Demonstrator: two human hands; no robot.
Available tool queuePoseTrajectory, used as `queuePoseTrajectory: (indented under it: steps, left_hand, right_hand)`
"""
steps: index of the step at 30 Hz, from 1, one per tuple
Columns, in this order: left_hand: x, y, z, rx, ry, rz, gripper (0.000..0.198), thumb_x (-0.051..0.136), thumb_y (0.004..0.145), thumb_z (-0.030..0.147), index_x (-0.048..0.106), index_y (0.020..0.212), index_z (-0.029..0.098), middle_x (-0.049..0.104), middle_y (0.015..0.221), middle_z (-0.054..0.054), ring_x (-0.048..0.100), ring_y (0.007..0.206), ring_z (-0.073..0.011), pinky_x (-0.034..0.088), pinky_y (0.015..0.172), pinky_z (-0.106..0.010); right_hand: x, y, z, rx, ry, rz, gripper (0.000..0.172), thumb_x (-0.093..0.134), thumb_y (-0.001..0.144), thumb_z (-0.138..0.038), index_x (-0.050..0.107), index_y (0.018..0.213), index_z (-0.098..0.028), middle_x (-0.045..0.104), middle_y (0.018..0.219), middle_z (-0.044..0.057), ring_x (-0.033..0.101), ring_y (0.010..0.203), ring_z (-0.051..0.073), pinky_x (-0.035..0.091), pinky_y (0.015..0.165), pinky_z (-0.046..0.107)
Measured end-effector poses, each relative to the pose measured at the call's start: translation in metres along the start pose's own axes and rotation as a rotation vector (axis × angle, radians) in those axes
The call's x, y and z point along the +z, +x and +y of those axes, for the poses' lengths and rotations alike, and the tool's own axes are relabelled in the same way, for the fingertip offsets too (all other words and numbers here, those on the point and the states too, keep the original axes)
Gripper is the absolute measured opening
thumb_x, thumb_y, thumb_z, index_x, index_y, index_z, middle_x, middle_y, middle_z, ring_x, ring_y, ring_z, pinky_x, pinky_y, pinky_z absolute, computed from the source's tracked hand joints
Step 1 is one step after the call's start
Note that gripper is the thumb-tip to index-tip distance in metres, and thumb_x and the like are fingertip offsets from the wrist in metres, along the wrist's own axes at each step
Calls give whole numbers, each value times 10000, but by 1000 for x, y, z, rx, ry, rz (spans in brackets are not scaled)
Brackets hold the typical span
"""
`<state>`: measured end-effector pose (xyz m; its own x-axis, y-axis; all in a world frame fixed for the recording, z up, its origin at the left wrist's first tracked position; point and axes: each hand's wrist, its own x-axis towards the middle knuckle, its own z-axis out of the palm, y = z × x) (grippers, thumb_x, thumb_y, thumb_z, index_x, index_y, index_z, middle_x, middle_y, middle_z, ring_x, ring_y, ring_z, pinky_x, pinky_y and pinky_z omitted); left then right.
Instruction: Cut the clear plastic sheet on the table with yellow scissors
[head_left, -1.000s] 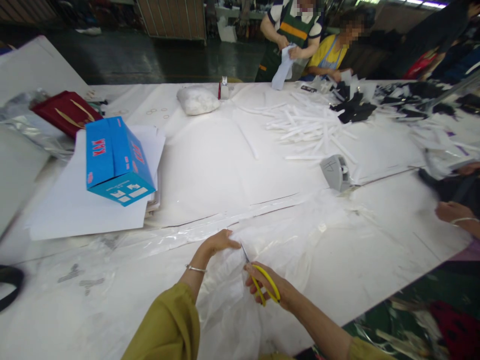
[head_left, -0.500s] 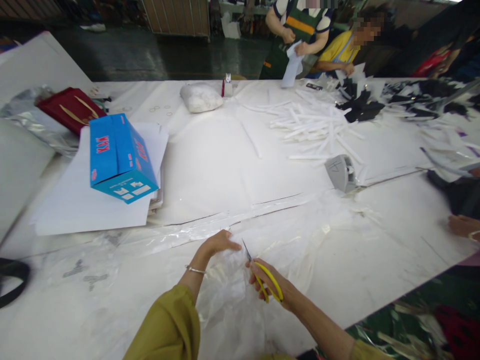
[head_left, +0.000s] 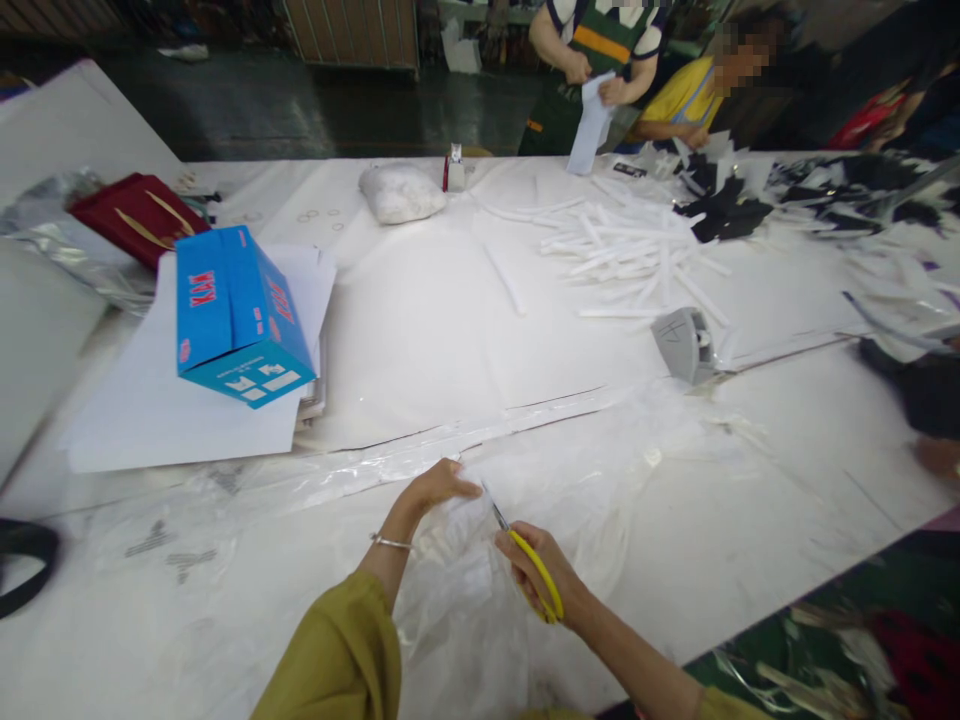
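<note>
My right hand (head_left: 541, 577) grips yellow-handled scissors (head_left: 525, 555), their blades pointing up and left into a sheet of clear plastic film (head_left: 465, 590) spread over the near part of the white table (head_left: 420, 320). My left hand (head_left: 437, 486), with a thin bracelet at the wrist, presses its curled fingers on the film just left of the blade tips. Both sleeves are olive-yellow.
A blue carton (head_left: 232, 315) lies on white paper sheets (head_left: 150, 420) at the left, with a red box (head_left: 135, 215) behind it. A grey tape dispenser (head_left: 682, 345), white strips (head_left: 622, 250), a white bag (head_left: 401, 192) and black scraps (head_left: 720, 210) lie farther off. Two people (head_left: 600, 70) work at the far edge.
The scissor blades have closed and slid slightly forward into the film. My left hand stays in place. A co-worker's hand at the right edge has pulled back.
</note>
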<state>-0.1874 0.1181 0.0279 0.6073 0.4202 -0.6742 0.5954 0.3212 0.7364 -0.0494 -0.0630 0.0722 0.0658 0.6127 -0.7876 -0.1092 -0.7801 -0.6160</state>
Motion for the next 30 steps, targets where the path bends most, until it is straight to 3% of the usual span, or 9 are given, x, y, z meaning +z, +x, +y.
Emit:
queuePoseTrajectory:
  steps: [6,11,17,20,24,30]
  left_hand:
    - [5,-1,1,-16,-7,-28,281,766,512,381,651,628,153,577,552,42,489,546,-135,377,503,-260]
    - [7,-1,0,-12,-87,-48,326,777,503,416,655,651,152,593,568,38,504,558,-140,409,536,-273]
    - [5,-6,2,-23,-165,-84,429,775,532,493,669,758,144,652,663,7,555,613,-165,451,603,-301]
    - [5,-9,4,-13,-178,-81,457,719,587,584,634,710,152,604,614,24,506,586,-144,411,577,-288]
    - [7,-11,6,20,-170,-117,475,723,555,615,594,643,167,549,574,42,453,586,-137,369,570,-286]
    - [7,-6,2,52,-135,-121,454,693,573,613,530,603,190,442,534,65,370,558,-123,313,555,-288]
  right_hand:
    - [0,15,-5,-28,-3,-95,540,479,770,-741,468,886,-214,539,632,-74,423,361,39,323,306,161]
    - [2,22,-11,24,0,-11,489,557,750,-698,452,792,-222,421,502,-109,323,306,32,237,269,157]
    - [0,21,1,-76,22,9,496,575,733,-696,454,713,-215,423,424,-102,333,264,51,243,243,175]
    - [0,24,-2,-30,15,-18,490,584,728,-693,466,787,-222,478,484,-102,359,276,53,266,242,172]
    - [3,29,-16,-38,27,-49,497,531,757,-707,460,808,-218,505,546,-88,386,314,46,292,268,169]
    - [9,31,-22,16,69,22,454,620,724,-639,414,726,-235,389,429,-115,298,272,44,226,253,167]
